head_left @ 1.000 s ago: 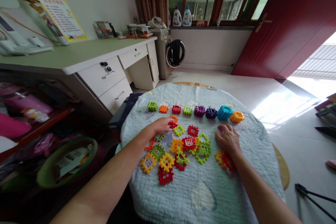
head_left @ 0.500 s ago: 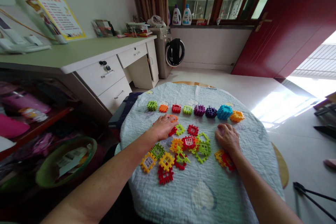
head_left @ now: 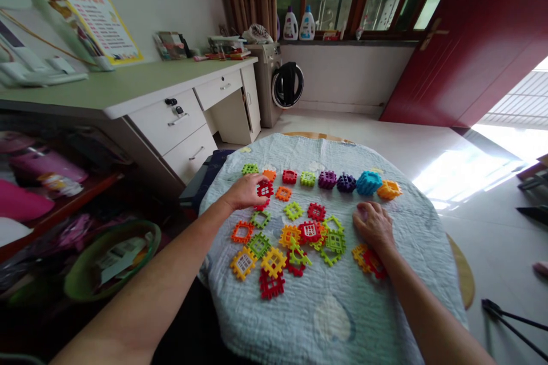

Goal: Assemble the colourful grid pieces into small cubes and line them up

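My left hand (head_left: pixel 247 190) pinches a red plastic building block (head_left: pixel 265 189) with a window-like grid, over the left part of the table. Below its fingertips shows part of another red block (head_left: pixel 262 203). Just right of them lies a small orange block (head_left: pixel 283 193). My right hand (head_left: pixel 374 225) rests on the cloth with its fingers spread and nothing visible in it. Beside its wrist are an orange-yellow block (head_left: pixel 361 258) and a red block (head_left: pixel 375 265). Loose red, yellow and green blocks, such as a yellow one (head_left: pixel 274 262), lie between my hands.
Along the far side of the cloth (head_left: pixel 325 154) runs a row of blocks by colour, including a blue stack (head_left: pixel 369 182) and a purple stack (head_left: pixel 327 179). A desk (head_left: pixel 171 85) stands left, a washing machine (head_left: pixel 268 85) behind, a red door (head_left: pixel 454 40) right.
My left hand has moved left and lifted slightly, now with a red block in its fingers. The orange blocks it partly covered are uncovered. My right hand has stayed in place.
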{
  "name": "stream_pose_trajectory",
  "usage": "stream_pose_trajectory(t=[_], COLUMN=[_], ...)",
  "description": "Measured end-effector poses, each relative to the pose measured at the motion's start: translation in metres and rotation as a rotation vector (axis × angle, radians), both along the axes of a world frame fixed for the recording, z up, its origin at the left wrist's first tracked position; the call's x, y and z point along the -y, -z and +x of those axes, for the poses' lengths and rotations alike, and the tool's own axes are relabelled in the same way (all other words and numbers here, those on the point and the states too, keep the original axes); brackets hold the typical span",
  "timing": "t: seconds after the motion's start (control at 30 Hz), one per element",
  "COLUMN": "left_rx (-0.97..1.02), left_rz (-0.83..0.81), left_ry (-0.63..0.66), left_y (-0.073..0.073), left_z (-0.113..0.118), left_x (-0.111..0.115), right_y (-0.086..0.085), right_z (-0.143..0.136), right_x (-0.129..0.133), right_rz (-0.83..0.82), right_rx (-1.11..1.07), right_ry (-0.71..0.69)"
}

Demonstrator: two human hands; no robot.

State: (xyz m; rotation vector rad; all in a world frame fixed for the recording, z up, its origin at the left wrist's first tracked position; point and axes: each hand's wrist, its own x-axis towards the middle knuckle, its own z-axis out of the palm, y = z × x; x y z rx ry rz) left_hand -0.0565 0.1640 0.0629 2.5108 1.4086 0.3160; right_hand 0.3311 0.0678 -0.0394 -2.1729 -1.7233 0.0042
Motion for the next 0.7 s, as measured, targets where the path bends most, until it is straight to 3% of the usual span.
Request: stream_pose_trajectory(t=[0.13, 0.37, 0.53, 0.7], left_rx=[-0.071, -0.274, -0.253, -0.204], left_rz=[-0.053, -0.003, -0.103, -0.174], left_ry=[0.013, 0.186, 0.314, 0.32], left_y=[0.007, 0.023, 0.017, 0.012], left_z=[-0.022, -0.017, -0.01, -0.004], left_x=[0.0, -0.002, -0.009, -0.011], right_y=[0.001, -0.001, -0.003, -0.002], right_z=[0.0, -0.001, -0.001, -0.002], right_x=[0.0, 0.001, 0.001, 0.001], right_rz=[-0.002, -0.002, -0.006, 0.005], right_rx=[0.006, 0.001, 0.02, 0.014], right_ry=[0.001, 0.003, 0.001, -0.004])
